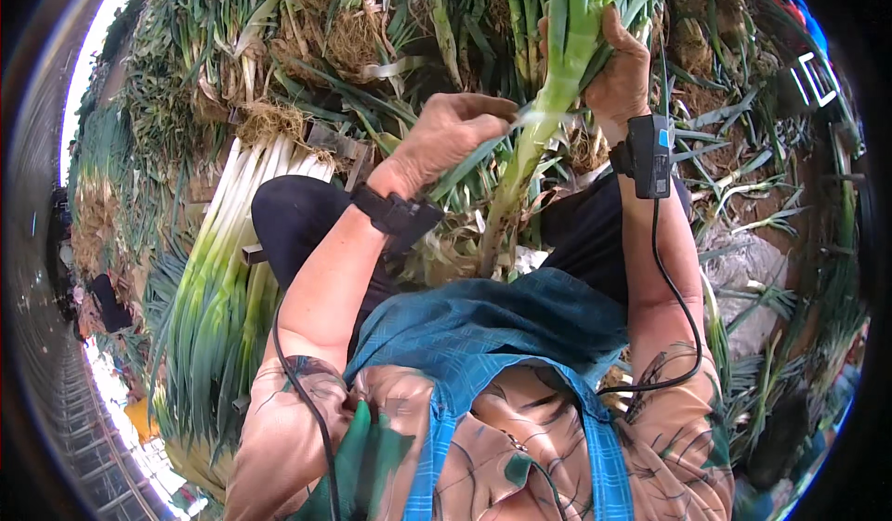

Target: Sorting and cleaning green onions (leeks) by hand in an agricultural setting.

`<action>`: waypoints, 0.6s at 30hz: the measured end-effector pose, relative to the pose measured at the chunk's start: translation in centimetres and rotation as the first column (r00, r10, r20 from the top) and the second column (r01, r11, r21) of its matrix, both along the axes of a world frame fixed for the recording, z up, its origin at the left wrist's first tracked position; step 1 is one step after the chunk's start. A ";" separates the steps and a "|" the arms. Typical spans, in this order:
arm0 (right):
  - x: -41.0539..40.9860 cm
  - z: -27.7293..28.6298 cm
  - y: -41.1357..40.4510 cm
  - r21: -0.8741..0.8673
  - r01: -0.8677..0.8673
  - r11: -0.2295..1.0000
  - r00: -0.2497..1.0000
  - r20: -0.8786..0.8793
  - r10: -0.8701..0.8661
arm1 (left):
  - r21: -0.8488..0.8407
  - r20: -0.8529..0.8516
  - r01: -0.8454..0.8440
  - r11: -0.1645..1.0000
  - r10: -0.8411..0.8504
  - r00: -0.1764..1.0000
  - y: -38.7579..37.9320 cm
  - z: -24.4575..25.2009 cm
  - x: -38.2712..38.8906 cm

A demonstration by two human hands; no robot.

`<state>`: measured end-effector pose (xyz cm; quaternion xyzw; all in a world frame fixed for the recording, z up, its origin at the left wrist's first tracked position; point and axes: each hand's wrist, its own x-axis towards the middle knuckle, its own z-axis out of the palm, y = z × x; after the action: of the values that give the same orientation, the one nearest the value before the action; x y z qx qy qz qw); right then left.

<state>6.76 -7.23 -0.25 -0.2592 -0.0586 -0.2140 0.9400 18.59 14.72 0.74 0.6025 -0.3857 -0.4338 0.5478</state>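
Observation:
My right hand (619, 68) is closed around the leafy upper part of a thick green onion stalk (533, 141). The stalk slants down toward my lap, its dirty lower end between my knees. My left hand (460, 127) is at the left side of this stalk, thumb and fingers pinched on a pale, blurred strip of outer skin (540, 118) that crosses the stalk. Left of my knee lies a pile of peeled green onions (223, 242), white shafts and roots pointing away from me, green leaves toward me.
Unpeeled green onions with dry roots (355, 36) are heaped ahead. Leaf scraps (446, 252) lie between my legs. A metal frame (355, 155) shows by my left knee. At the right are loose leaves and a whitish plastic sheet (749, 277). A cable (672, 277) runs along my right arm.

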 end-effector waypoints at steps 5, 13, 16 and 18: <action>0.9 0.0 0.6 -0.099 -0.015 0.995 0.995 -0.098 0.006 | 0.151 -0.063 0.106 0.983 -0.098 0.993 -1.4 1.6 -1.0; 1.4 -0.5 1.6 -0.173 -0.024 0.985 0.989 -0.148 -0.002 | 0.140 -0.009 0.112 0.984 -0.112 0.994 -0.7 0.8 -1.5; 1.3 -0.5 2.0 -0.106 -0.058 0.993 0.993 -0.105 0.047 | 0.149 -0.050 -0.007 0.989 0.015 0.999 -0.2 -0.2 -2.7; 1.2 -0.3 2.4 -0.087 -0.090 0.992 0.989 -0.122 0.079 | 0.230 -0.228 -0.052 0.972 0.106 0.968 -0.1 -0.9 -3.3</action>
<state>7.96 -4.87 -0.54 -0.3120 -0.0233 -0.1553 0.9370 15.25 14.62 -0.15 0.6184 -0.2414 -0.5212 0.5364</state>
